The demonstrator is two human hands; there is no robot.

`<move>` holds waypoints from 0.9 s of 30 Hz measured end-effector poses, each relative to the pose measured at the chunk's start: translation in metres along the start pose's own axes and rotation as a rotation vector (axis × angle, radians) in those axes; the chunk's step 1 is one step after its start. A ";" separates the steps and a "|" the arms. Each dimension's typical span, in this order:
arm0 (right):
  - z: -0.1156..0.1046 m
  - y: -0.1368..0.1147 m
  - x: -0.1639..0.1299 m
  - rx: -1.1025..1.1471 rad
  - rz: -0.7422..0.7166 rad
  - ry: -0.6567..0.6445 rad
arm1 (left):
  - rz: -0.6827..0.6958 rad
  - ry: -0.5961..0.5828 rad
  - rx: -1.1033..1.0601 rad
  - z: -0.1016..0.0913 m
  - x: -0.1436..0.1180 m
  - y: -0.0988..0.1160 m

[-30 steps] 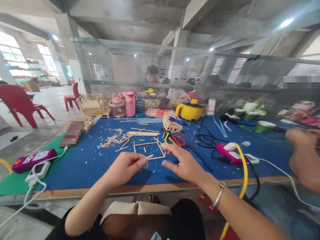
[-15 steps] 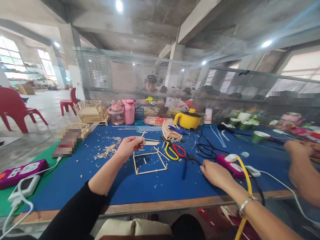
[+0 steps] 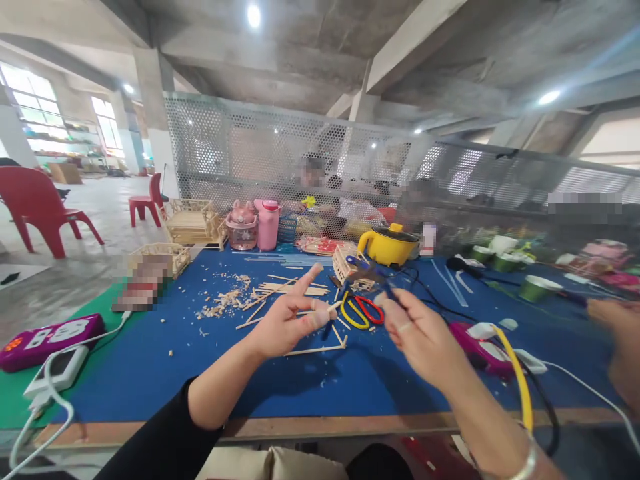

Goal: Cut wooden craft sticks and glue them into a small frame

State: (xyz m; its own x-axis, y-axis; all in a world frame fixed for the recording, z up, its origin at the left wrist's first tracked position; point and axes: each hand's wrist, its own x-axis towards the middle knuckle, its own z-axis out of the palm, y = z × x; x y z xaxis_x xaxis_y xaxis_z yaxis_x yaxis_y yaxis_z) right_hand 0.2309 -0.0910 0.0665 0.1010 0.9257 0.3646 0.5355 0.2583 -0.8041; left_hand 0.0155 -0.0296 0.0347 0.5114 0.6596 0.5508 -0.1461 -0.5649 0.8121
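Note:
My left hand (image 3: 293,320) is over the middle of the blue mat, thumb and fingers pinching a short wooden stick (image 3: 334,307), with the index finger stretched out. My right hand (image 3: 425,333) is closed round the blue handles of a pair of pliers (image 3: 369,275), whose dark jaws point up and left; they are blurred. Below my left hand lies a frame of thin sticks (image 3: 315,351), partly covered by the hand. Scissors (image 3: 356,317) with yellow and red handles lie between my hands. Loose sticks (image 3: 270,288) are behind my left hand.
Wood shavings (image 3: 223,303) are scattered at the left. Behind stand a small stick-built piece (image 3: 344,263), a yellow pot (image 3: 390,245), pink bottles (image 3: 267,227) and a larger wooden model (image 3: 193,223). A purple power strip (image 3: 483,350) with cables lies right, near a co-worker's hand (image 3: 617,333).
My right hand has picked up the pliers from the mat and brought them left and up. My left hand has moved right and nearer with the stick, now covering part of the frame.

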 end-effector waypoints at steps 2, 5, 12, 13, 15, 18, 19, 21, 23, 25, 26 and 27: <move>0.029 -0.011 0.007 0.243 -0.004 -0.068 | -0.029 -0.067 0.016 0.001 -0.001 0.004; 0.057 -0.018 0.020 0.506 -0.045 -0.002 | -0.071 -0.086 -0.004 0.001 -0.002 0.007; 0.072 -0.018 0.040 0.676 -0.027 -0.582 | -0.179 -0.147 -0.149 0.003 -0.009 0.009; 0.071 -0.018 0.041 0.694 -0.019 -0.611 | -0.178 -0.153 -0.163 0.003 -0.009 0.009; 0.065 -0.017 0.042 0.696 -0.034 -0.545 | -0.164 -0.099 -0.208 0.004 -0.007 0.008; 0.048 -0.014 0.047 0.522 -0.094 -0.352 | -0.204 0.141 -0.322 0.001 -0.001 0.004; 0.042 -0.012 0.048 0.383 -0.105 -0.299 | -0.250 0.239 -0.353 0.000 0.002 0.002; 0.032 -0.008 0.048 0.018 -0.121 -0.212 | -0.352 0.394 -0.368 -0.004 0.006 -0.002; 0.028 -0.006 0.045 -0.312 -0.134 -0.180 | -0.393 0.471 -0.340 -0.007 0.008 -0.006; 0.029 -0.005 0.038 -0.492 -0.149 -0.226 | -0.367 0.484 -0.297 -0.009 0.008 -0.007; 0.030 -0.006 0.035 -0.535 -0.151 -0.260 | -0.347 0.481 -0.270 -0.010 0.008 -0.007; 0.032 -0.007 0.031 -0.562 -0.152 -0.288 | -0.332 0.469 -0.242 -0.010 0.008 -0.007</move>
State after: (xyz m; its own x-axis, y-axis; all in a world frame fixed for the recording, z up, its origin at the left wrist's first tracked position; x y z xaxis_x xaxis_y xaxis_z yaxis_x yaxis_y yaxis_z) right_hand 0.2035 -0.0547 0.0681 -0.1980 0.9474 0.2514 0.8911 0.2808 -0.3565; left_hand 0.0122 -0.0158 0.0352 0.1444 0.9592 0.2431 -0.2593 -0.2004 0.9448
